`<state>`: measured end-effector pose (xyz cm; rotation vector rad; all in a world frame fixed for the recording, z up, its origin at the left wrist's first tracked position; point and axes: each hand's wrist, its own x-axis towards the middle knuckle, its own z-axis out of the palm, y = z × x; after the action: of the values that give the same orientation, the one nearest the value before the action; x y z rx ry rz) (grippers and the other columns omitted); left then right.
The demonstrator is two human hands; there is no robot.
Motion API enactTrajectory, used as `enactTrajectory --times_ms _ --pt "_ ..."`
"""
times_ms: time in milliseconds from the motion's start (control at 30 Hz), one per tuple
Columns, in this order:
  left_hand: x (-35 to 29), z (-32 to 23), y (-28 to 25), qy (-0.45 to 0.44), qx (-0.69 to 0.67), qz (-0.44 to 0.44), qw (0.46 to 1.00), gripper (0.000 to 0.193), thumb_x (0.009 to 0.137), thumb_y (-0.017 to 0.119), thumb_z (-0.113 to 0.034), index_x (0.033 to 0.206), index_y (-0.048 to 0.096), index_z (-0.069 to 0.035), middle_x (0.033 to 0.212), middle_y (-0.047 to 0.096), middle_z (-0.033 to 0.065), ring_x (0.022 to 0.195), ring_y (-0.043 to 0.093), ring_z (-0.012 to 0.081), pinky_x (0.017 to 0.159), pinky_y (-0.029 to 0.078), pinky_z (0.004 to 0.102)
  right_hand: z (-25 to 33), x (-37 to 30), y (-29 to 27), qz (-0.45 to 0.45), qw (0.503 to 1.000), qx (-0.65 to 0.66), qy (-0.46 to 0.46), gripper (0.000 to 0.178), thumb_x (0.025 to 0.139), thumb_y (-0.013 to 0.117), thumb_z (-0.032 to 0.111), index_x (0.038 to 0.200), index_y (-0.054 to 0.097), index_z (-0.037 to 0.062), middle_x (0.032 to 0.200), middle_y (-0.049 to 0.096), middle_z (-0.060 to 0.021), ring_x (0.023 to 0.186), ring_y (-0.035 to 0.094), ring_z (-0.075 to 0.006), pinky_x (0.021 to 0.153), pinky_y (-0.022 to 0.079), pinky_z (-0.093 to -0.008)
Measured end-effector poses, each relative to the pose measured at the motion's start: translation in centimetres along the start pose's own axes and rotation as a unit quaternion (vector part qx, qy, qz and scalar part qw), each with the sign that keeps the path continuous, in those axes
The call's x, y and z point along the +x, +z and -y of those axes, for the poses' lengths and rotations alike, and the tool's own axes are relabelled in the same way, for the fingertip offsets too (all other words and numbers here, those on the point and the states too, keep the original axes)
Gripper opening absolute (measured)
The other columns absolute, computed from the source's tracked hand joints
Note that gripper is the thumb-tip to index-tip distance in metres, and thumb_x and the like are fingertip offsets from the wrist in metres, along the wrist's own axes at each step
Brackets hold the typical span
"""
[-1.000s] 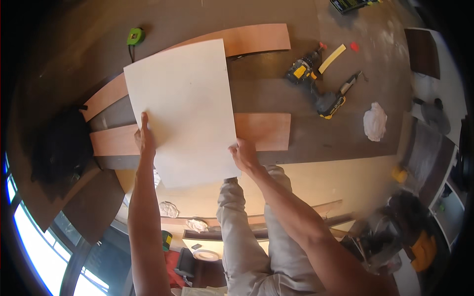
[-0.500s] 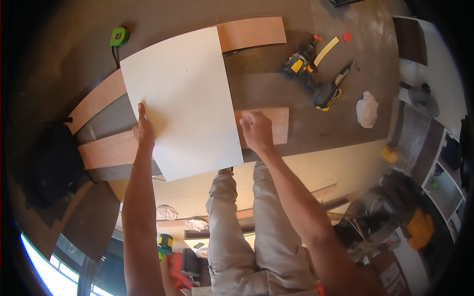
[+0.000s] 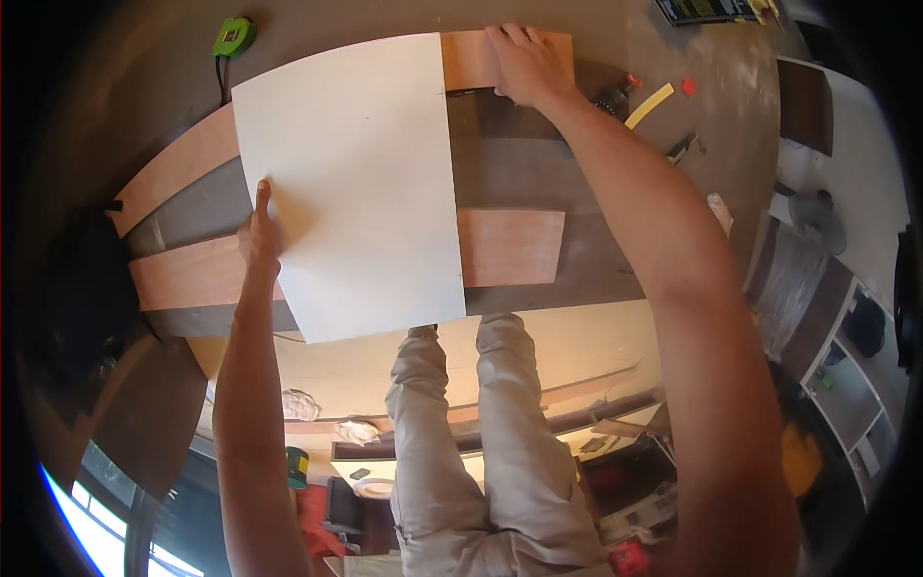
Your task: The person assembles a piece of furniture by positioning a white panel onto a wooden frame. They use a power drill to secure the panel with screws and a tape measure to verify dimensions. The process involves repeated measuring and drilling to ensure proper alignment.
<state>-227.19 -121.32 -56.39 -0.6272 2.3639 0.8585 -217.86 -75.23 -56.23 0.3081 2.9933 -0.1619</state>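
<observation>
White sheet board (image 3: 356,183) lies across two reddish wood strips on the dark worktop (image 3: 538,183). Left hand (image 3: 260,231) presses its near-left edge, index finger extended. Right hand (image 3: 524,62), fingers spread flat, rests on the far wood strip (image 3: 481,60) just right of the sheet.

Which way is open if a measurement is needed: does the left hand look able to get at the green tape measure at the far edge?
Probably yes. The left hand rests on the white sheet's near-left edge, and the green tape measure lies beyond its far-left corner with nothing between. The right hand is on the far wooden strip.
</observation>
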Motion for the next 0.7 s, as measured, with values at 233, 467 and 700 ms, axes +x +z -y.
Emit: enactTrajectory --times_ms 233,467,700 --pt "0.4 0.4 0.8 0.011 0.012 -0.021 1.0 0.097 0.084 0.054 -0.086 0.11 0.073 0.006 0.105 0.069 0.015 0.098 0.06 0.0249 0.086 0.048 0.0378 -0.1 -1.2 0.1 0.03 0.999 -0.012 -0.028 0.08 0.07 0.084 0.014 0.14 0.047 0.0062 0.128 0.055 -0.0137 0.119 0.052 -0.0345 0.105 0.045 -0.0434" --pt "0.1 0.3 0.6 0.025 0.055 -0.043 0.997 0.095 0.083 0.055 -0.086 0.104 0.074 0.005 0.096 0.07 0.0152 0.093 0.062 0.0254 0.081 0.05 0.0398 1.4 -3.3 0.8 -0.11 0.991 -0.061 -0.053 0.054 0.079 0.073 0.009 0.13 0.055 0.0031 0.123 0.058 -0.0169 0.113 0.055 -0.0337 0.101 0.044 -0.0455" --pt "1.6 2.0 0.7 0.092 0.236 -0.107 0.961 0.086 0.088 0.053 -0.08 0.085 0.074 0.003 0.089 0.072 0.0242 0.083 0.067 0.0363 0.077 0.052 0.0469 5.3 -5.4 1.4 -0.086 0.982 0.169 0.02 0.024 0.087 0.07 0.012 0.107 0.059 0.0045 0.12 0.06 -0.0181 0.104 0.059 -0.0373 0.086 0.049 -0.0498"
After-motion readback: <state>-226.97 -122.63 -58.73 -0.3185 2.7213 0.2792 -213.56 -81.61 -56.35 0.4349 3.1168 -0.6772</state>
